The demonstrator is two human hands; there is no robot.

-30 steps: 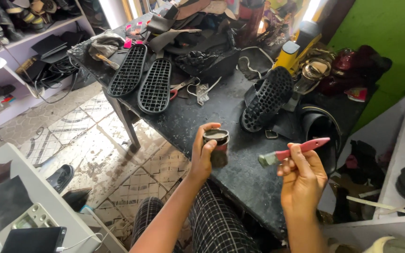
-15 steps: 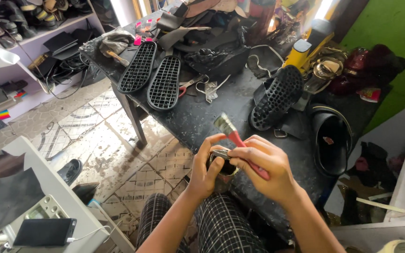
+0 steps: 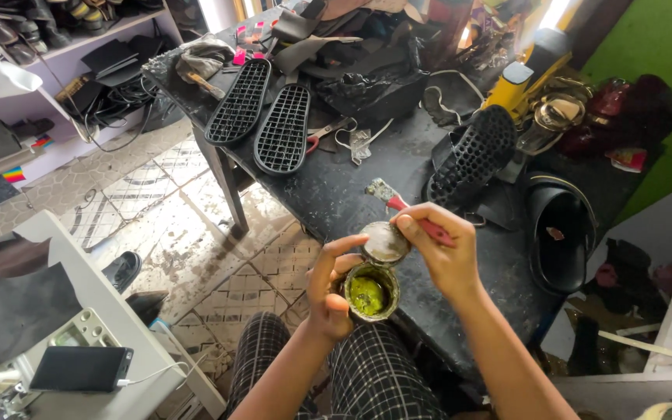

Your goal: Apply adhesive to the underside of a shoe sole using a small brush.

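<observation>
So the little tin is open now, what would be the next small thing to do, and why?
Probably set the lid down on the dark table, so the brush can be turned to the glue. The left hand holds the open tin with yellowish glue showing, while the right hand pinches both the lid and the red-handled brush, its bristles pointing away from the tin.

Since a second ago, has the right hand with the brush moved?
Yes. The right hand with the red brush moved left along the black table, meeting the open tin in the left hand.
</observation>
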